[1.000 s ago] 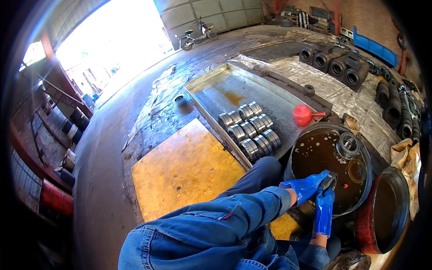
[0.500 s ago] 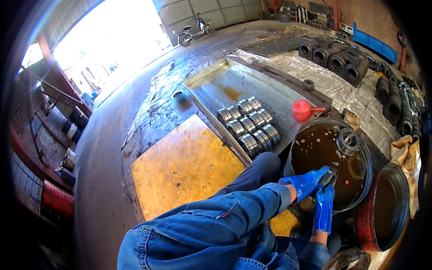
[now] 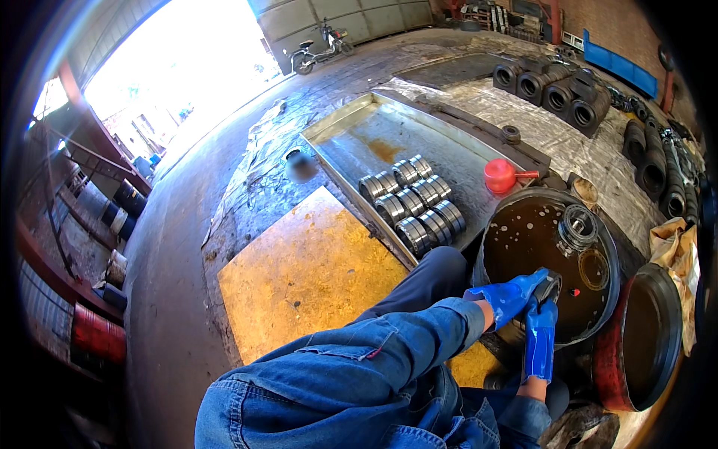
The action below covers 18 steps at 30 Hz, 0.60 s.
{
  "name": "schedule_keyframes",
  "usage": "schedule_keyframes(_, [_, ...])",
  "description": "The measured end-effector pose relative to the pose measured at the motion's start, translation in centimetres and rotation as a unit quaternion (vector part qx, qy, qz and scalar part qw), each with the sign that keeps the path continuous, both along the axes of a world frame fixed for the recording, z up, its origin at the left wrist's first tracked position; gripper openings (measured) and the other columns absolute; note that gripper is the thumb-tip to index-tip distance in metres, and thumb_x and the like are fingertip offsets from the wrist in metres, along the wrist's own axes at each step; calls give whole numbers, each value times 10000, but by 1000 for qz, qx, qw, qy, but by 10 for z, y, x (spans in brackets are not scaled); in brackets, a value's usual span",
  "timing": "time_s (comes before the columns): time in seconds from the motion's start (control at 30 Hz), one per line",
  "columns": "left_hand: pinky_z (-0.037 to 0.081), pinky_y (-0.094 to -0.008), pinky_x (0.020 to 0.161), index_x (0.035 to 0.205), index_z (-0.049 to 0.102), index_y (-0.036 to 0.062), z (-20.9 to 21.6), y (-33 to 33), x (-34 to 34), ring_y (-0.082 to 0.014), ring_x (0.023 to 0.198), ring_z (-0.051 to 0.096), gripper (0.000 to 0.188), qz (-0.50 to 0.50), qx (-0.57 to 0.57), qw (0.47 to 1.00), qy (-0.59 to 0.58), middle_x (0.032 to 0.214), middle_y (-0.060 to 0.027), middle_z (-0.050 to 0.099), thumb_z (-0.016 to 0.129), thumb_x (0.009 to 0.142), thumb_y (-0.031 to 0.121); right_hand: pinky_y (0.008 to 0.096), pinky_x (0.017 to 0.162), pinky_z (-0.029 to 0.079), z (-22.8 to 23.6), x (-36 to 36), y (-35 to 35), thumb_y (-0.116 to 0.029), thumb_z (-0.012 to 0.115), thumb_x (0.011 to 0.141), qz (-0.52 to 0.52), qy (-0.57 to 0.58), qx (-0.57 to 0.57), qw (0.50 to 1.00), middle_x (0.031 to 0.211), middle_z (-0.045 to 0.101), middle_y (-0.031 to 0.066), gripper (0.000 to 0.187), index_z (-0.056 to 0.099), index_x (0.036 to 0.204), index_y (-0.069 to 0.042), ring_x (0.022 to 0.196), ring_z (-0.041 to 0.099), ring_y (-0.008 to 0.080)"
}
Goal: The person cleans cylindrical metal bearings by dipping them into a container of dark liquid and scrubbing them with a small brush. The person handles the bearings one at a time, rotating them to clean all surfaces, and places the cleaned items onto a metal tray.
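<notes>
Both of my hands wear blue rubber gloves and hold one dark metal bearing ring (image 3: 552, 287) over the near side of an open drum (image 3: 479, 258) of brown liquid. My left hand (image 3: 512, 296) reaches in from the left, its fingers closed on the ring's upper left side. From below, my right hand (image 3: 540, 340) grips the ring's lower part. Glove fingers cover much of the ring. Farther back in the drum, a shiny stack of bearing rings (image 3: 578, 227) shows at the liquid's surface. A small red piece (image 3: 574, 292) lies to the right of my hands.
A shallow metal tray (image 3: 336, 123) left of the drum holds rows of shiny bearing rings (image 3: 410, 202). A red plastic container (image 3: 499, 176) stands at the drum's far edge. To the right is a red-sided drum (image 3: 609, 359); a yellow board (image 3: 299, 277) lies left of my legs.
Both hands and the bearing ring have shifted slightly up and to the right over the liquid. The ring looks turned a little. My grip stays closed.
</notes>
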<state>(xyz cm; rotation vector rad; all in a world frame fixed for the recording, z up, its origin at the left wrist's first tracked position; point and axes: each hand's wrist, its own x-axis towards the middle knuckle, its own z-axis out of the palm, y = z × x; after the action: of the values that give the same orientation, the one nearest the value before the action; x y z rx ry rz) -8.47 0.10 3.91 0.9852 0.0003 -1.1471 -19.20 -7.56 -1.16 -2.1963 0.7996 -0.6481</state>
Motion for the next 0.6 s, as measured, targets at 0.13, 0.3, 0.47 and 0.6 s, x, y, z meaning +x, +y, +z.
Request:
schedule_keyframes(0.13, [503, -314, 988, 1265, 715, 53, -22, -3, 7, -185, 1043, 680, 482, -11, -27, 999, -19, 1177, -91, 746, 535, 1080, 459, 480, 874, 555, 23, -1, 5, -253, 681, 951, 36, 87, 29, 995, 1073, 713, 302, 490, 595, 1307, 71, 1006, 710, 442])
schedule_keyframes(0.3, [451, -308, 1074, 1362, 662, 62, -31, -2, 11, -182, 1139, 650, 509, -49, -53, 991, -115, 1269, -93, 714, 452, 1112, 453, 464, 911, 553, 26, -2, 5, -254, 680, 940, 36, 73, 42, 996, 1130, 715, 286, 512, 591, 1338, 54, 1060, 706, 427])
schedule_keyframes(0.47, [506, -297, 988, 1287, 695, 57, -35, 7, 11, -188, 1052, 673, 435, -34, -100, 978, -180, 1202, -98, 733, 503, 1104, 402, 470, 890, 544, 22, 1, 7, -248, 685, 933, 41, 43, 36, 998, 1095, 711, 278, 459, 617, 1280, 45, 1038, 699, 428])
schedule_keyframes(0.6, [505, -299, 996, 1275, 700, 50, -5, 8, 2, -192, 1054, 675, 447, -53, -84, 987, -129, 1202, -103, 734, 507, 1100, 413, 494, 785, 540, 7, -1, -2, -261, 706, 925, 7, 2, -3, 1000, 935, 716, 274, 366, 689, 1105, 58, 901, 708, 443])
